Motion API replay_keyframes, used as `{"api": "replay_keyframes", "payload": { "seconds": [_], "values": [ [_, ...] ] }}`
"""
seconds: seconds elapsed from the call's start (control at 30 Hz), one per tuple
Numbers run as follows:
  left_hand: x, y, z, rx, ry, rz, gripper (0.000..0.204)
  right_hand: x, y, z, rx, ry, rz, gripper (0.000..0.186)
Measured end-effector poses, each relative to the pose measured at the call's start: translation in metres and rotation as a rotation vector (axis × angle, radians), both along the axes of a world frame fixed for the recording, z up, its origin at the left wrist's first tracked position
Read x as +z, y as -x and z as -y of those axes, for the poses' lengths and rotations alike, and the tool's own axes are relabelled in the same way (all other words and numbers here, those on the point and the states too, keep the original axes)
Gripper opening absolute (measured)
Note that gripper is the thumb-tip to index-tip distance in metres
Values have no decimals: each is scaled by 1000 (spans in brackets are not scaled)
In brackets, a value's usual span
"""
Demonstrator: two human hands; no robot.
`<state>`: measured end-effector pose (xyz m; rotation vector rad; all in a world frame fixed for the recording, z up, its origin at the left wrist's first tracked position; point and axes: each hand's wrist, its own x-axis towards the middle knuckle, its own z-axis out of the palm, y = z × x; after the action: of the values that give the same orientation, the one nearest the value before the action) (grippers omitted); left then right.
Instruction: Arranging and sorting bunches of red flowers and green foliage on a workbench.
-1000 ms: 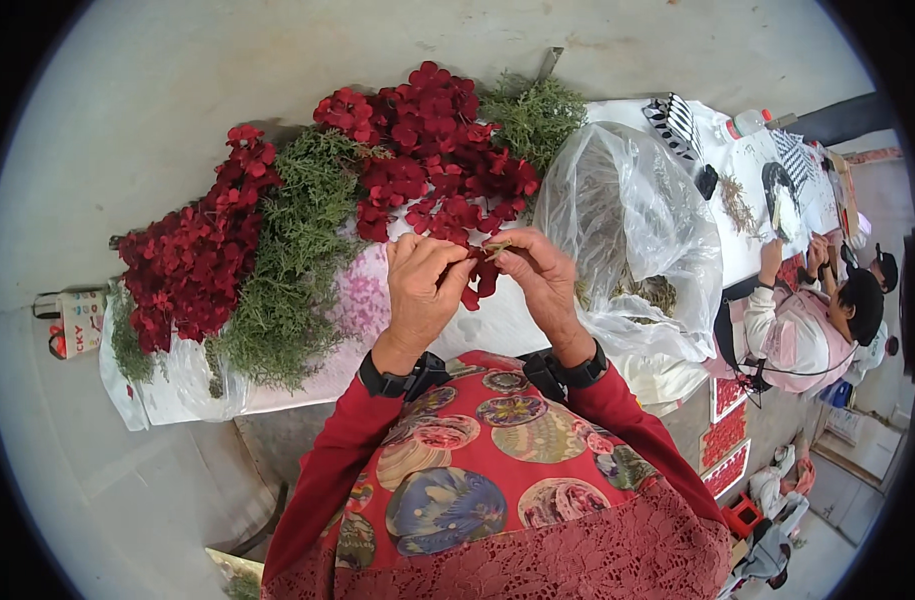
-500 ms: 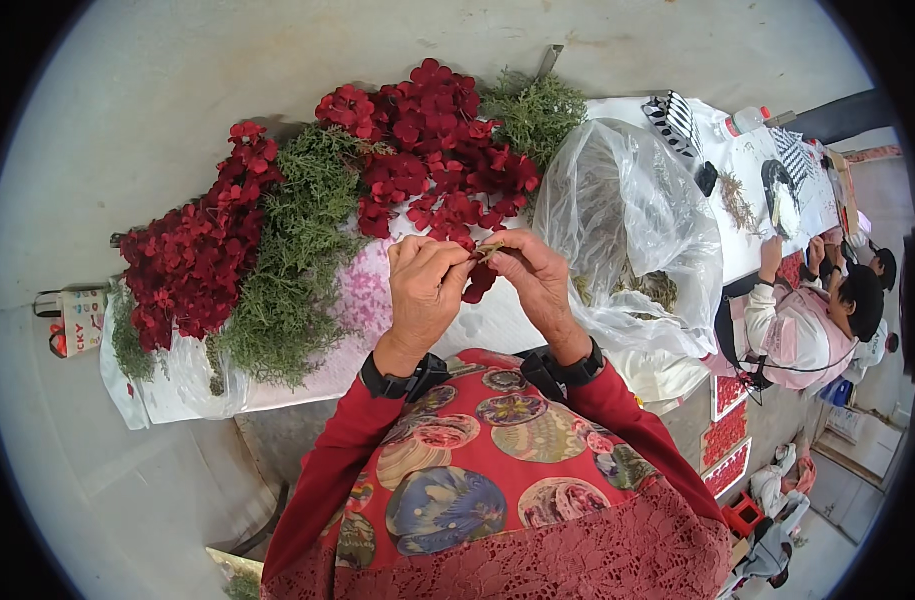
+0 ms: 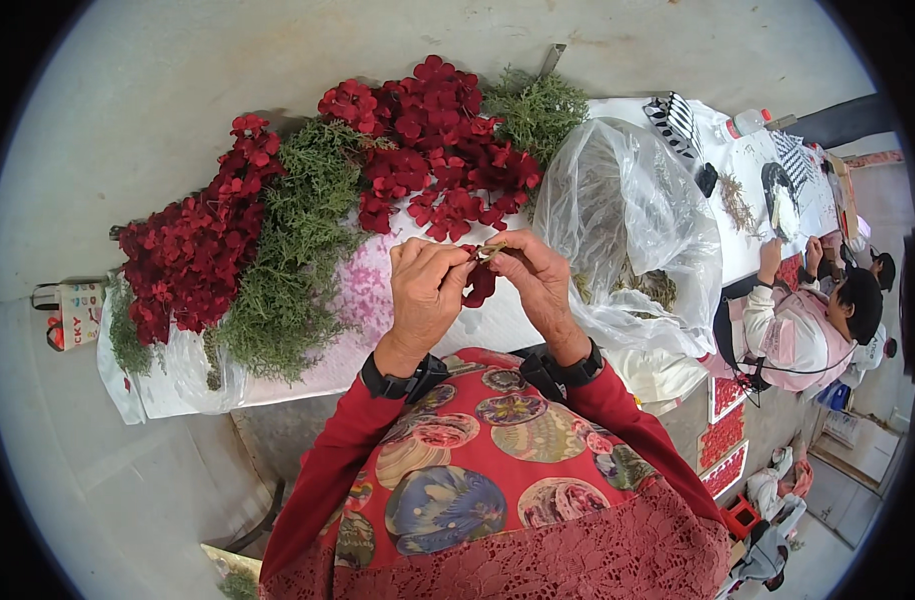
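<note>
"Pinching anything?"

"Yes: the left hand is clamped on the left edge of a dark red flower piece, the right hand on its thin stem — so neither is nearer."

"Its long axis?"

"Stem roughly crosswise, petals on the near side."

"Beyond it?"

"White desk beneath, red flowers heaped ahead — clear bag to its right."
</note>
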<state>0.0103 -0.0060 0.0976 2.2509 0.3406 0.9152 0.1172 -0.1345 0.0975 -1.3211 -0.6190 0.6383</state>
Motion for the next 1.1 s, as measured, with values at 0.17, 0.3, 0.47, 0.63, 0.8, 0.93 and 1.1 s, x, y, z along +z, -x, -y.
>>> {"api": "replay_keyframes", "payload": {
  "seconds": [0.17,0.3,0.47,0.63,0.8,0.93,1.1],
  "values": [
    [-1,3,2,11,35,-3,10,-3,-1,1,19,29,61,15],
    [-3,5,3,31,67,-13,9,-3,-1,1,13,61,130,15],
    [-4,7,5,47,70,17,8,-1,-1,1,38,126,102,15],
    [-7,8,5,56,52,49,9,1,0,0,54,118,142,15],
    [-8,9,6,47,84,48,9,2,-1,0,80,129,146,14],
    [-7,8,8,43,126,55,9,1,-1,1,86,129,66,14],
    [-9,6,10,35,103,38,9,-2,-4,3,79,133,65,14]
  ]
}}
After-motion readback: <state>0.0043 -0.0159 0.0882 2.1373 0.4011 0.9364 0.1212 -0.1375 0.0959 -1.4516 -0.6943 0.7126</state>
